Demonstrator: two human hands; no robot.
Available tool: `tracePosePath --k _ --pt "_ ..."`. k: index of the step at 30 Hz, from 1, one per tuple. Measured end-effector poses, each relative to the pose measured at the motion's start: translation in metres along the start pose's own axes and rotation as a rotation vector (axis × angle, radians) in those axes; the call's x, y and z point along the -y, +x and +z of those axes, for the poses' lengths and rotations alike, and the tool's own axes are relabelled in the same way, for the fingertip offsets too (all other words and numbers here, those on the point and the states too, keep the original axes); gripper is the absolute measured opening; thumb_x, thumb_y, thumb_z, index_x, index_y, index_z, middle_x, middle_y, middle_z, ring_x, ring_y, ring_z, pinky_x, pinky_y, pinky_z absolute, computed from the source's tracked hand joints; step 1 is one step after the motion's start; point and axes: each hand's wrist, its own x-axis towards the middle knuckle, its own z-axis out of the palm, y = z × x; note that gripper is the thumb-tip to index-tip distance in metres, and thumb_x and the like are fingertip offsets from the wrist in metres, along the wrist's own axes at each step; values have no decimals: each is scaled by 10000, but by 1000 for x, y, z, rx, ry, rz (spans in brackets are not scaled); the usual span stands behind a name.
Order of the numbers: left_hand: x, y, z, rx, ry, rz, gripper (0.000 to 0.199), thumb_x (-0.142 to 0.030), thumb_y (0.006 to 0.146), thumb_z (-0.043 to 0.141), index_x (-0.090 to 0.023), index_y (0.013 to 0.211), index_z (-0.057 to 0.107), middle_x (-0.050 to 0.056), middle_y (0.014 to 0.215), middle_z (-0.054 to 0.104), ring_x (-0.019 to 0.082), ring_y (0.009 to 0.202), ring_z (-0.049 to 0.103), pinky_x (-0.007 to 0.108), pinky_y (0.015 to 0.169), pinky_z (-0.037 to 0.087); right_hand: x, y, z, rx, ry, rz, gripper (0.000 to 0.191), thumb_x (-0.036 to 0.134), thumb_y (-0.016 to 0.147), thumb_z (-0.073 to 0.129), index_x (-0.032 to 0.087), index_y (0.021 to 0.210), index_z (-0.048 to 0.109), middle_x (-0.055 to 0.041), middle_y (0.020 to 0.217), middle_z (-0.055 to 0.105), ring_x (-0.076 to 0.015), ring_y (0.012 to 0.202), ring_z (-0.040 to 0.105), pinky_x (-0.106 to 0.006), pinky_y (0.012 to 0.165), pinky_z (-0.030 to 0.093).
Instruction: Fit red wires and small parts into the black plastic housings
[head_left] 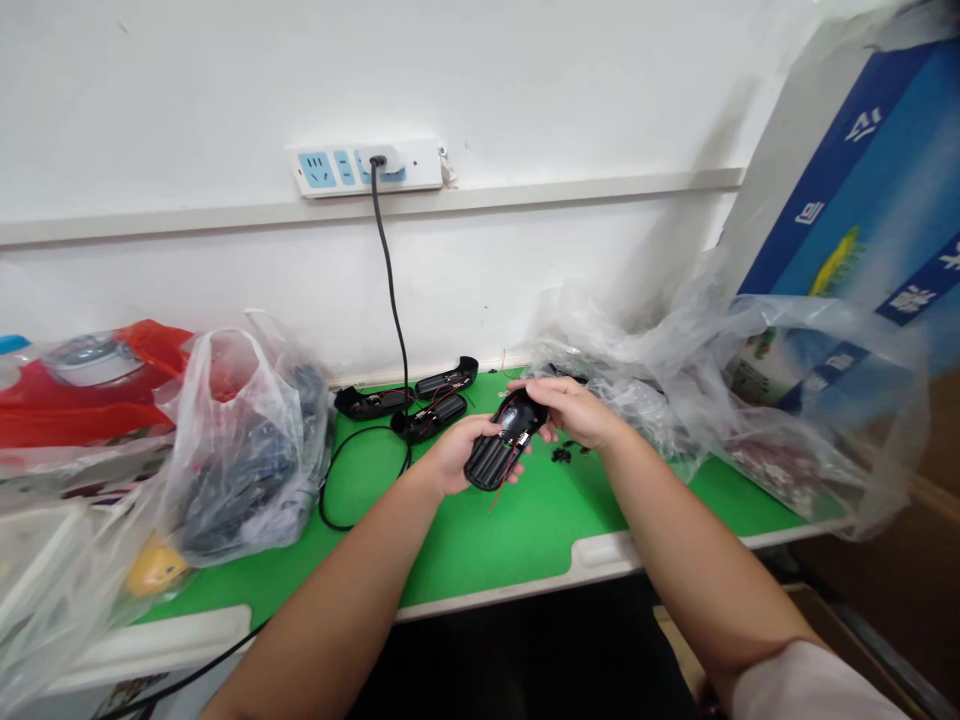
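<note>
Currently in hand: one ribbed black plastic housing (487, 463), held just above the middle of the green work mat (517, 545), with red wires (496, 498) trailing loose. Left hand (459, 456) cradling the near end, fingers curled underneath; right hand (574, 412) clasping the far end from above, both firmly closed on it. Sound two-handed hold: both ends supported, wires free of the grip. Just right, small black parts (561, 456). Farther left, three similar housings (433, 418) beside a black power cable (391, 280). Rightward, crumpled clear plastic bags (622, 385).
</note>
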Motion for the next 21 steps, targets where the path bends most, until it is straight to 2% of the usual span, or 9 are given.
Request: tracePosePath --k 12,13,15,18,19,21 --pt "1 2 -2 35 19 57 320 -200 672 504 -121 972 581 153 910 668 252 643 657 372 574 509 -2 1 2 -36 26 -4 410 443 787 598 173 1092 645 -46 766 677 -77 407 520 -189 322 365" --pt "0 4 -2 12 44 62 305 -204 674 510 -127 959 585 144 891 668 256 653 654 375 579 506 -3 1 2 -38 24 -6 412 443 784 599 170 1089 646 -48 773 679 -74 404 515 -189 322 364" --pt "-1 4 3 -137 159 129 235 -199 673 555 -143 895 606 113 828 665 272 716 648 380 625 506 -3 2 0 -48 7 -3 421 446 782 596 163 1089 646 -50 766 681 -71 387 506 -188 314 357" --pt "0 -17 21 -453 380 405 225 -157 636 678 -188 857 641 96 860 661 313 988 588 385 829 476 -2 3 -4 -92 -9 22 430 443 777 586 148 1085 643 -49 727 679 -69 340 483 -188 288 336" --pt "3 -30 30 -506 415 492 274 -152 627 710 -206 888 650 102 935 657 320 1092 535 384 909 441 -1 4 -5 -118 6 25 424 436 772 584 141 1072 643 -51 718 678 -70 326 472 -190 277 325" --pt "12 -61 49 -495 351 537 321 -185 648 734 -239 954 655 104 1074 627 312 1195 455 383 990 394 1 5 -8 -173 61 13 401 417 762 581 124 1029 645 -56 706 676 -68 301 446 -194 253 298"
